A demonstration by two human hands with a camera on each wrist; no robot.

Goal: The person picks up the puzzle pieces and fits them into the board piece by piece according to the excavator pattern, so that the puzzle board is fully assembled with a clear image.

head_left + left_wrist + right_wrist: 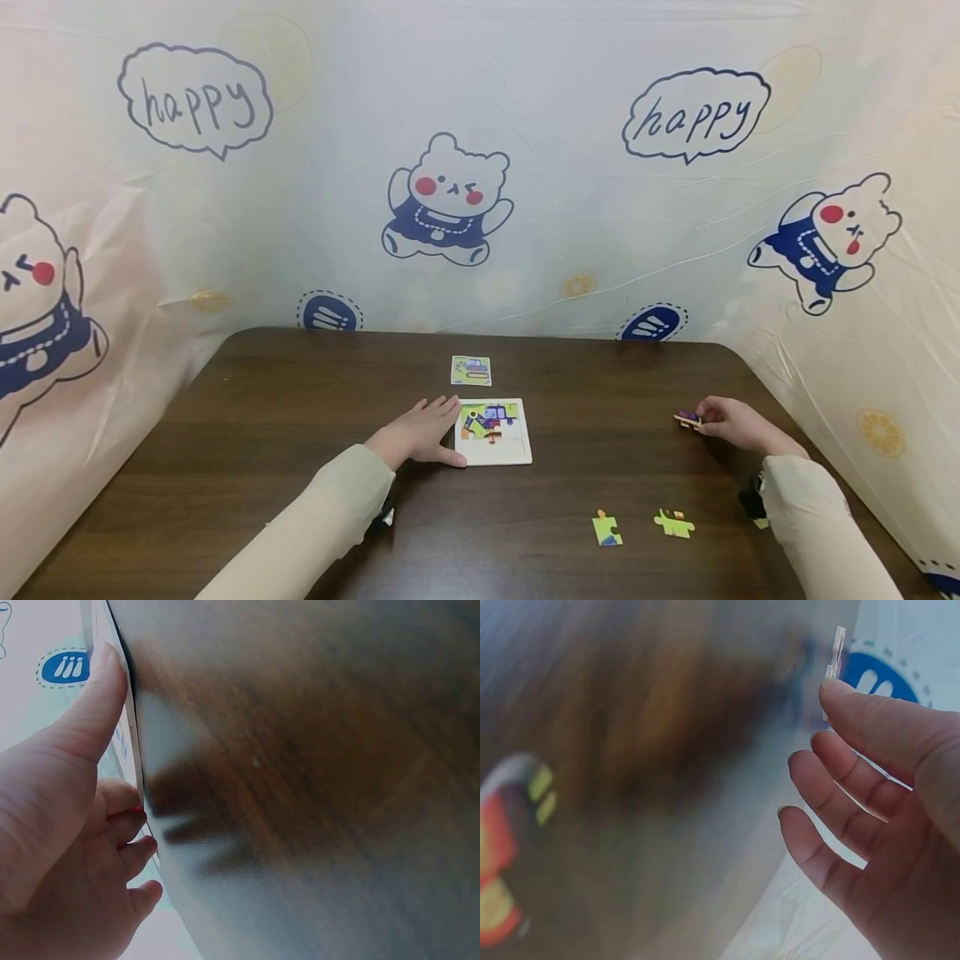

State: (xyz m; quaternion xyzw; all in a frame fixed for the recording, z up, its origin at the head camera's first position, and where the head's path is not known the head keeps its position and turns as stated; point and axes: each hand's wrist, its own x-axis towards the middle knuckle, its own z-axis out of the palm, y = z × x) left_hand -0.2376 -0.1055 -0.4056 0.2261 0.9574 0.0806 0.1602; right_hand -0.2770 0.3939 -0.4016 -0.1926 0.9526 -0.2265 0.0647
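Note:
My left hand [422, 433] lies at the left edge of a white puzzle tray [510, 454], fingers stretched out and thumb at its near corner. In the left wrist view the thumb and fingers of that hand [75, 787] touch the tray's thin edge. A partly assembled picture of a green, blue and purple vehicle [487, 417] fills the tray's upper part. Off to the right, my right hand [738, 423] pinches a purple and yellow puzzle piece [686, 419] between thumb and fingertip. The right wrist view shows this piece [838, 652] edge-on, the other fingers spread below.
A small picture card [471, 371] lies behind the tray. Two green puzzle pieces, one with blue [607, 530] and one with orange [675, 524], lie on the brown table [480, 542] in front. Another green piece [761, 523] is partly hidden by the right wrist.

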